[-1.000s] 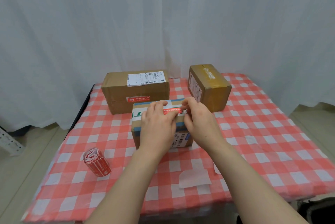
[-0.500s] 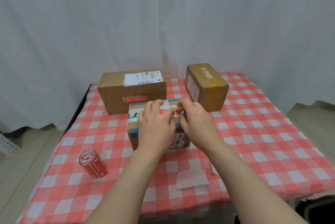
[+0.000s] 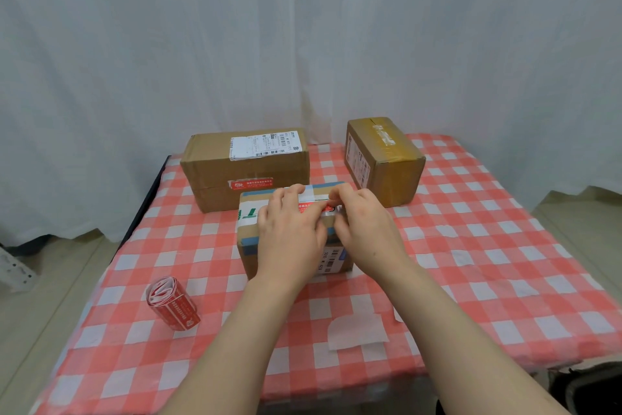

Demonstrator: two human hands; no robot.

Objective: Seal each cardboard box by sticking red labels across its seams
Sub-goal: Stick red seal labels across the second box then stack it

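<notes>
The red label (image 3: 309,207) is lying on top of the small box (image 3: 249,243), which is sitting at the middle of the bench (image 3: 488,246), directly at 12 o'clock from the person. The label's long axis is running from 9 to 3 o'clock across the box top, over a white tape band (the seam itself is hidden under the hands).

The left hand (image 3: 289,236) is resting over the box with its fingers stretched flat, pressing on the label's left and middle part. The right hand (image 3: 367,229) is meeting it from 3 o'clock with its fingers bent over the label's right end; whether they are pinching that end or only pressing it down cannot be told. Both hands are touching the label, the left covering more of it, so the smoothing stroke probably needs to be running outward along that 9-to-3 line toward the right edge.

At 11 o'clock from the small box, just behind it, a large box (image 3: 218,172) is already wearing a label (image 3: 250,183) on its front. At 1 o'clock another box (image 3: 393,175) is showing no red label in this view. The label roll (image 3: 173,308) is lying at 7 o'clock, nearer the left hand, and a peeled backing paper (image 3: 356,332) is lying at 5 o'clock.
</notes>
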